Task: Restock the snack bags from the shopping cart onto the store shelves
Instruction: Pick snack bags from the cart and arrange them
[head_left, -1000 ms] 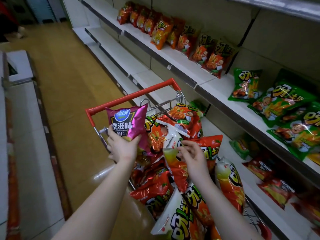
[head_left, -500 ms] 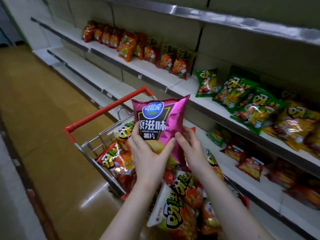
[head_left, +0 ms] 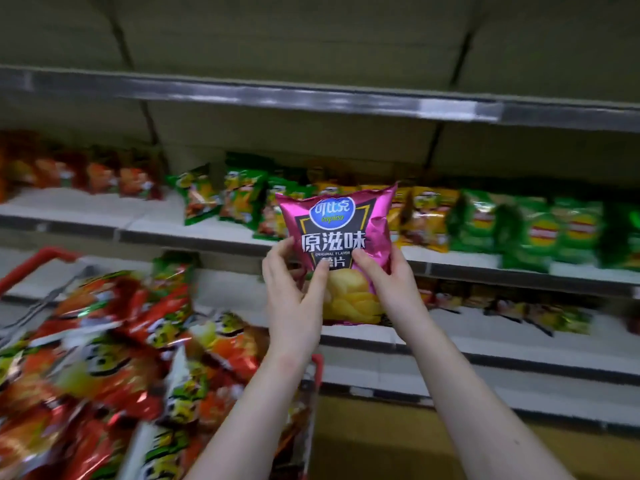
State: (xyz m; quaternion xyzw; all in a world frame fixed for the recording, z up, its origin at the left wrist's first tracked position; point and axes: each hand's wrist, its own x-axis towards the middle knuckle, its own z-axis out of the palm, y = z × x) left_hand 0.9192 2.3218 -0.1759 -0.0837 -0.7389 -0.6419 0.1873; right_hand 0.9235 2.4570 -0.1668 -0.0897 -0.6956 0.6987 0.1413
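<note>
Down and left of the left hand, the shopping cart [head_left: 34, 261] is sitting heaped with red and orange snack bags [head_left: 114, 341]. The left hand [head_left: 291, 306] is gripping the lower left side of the pink chip bag [head_left: 339, 230], thumb across the front. The right hand [head_left: 391, 285] is gripping the lower right side the same way. Both are clamped on the one bag, which is hanging upright in the air before the middle shelf [head_left: 86, 207], resting on nothing.

The step looks like carrying it to a slot. Doing that well likely means holding it lightly by the sides without crushing the puffed middle, then setting the bottom seam down first with the label facing out.

Beyond the left hand, green-orange bags [head_left: 221, 195] are crowding the shelf. Yellow bags [head_left: 422, 220] are standing behind the pink one, and green bags [head_left: 554, 230] are filling the stretch right of the right hand. Bare board is showing only as a front strip, widest far left. The metal rail [head_left: 277, 98] overhead is leaving ample headroom, so the shelf lip just beyond the knuckles is the edge to clear.
</note>
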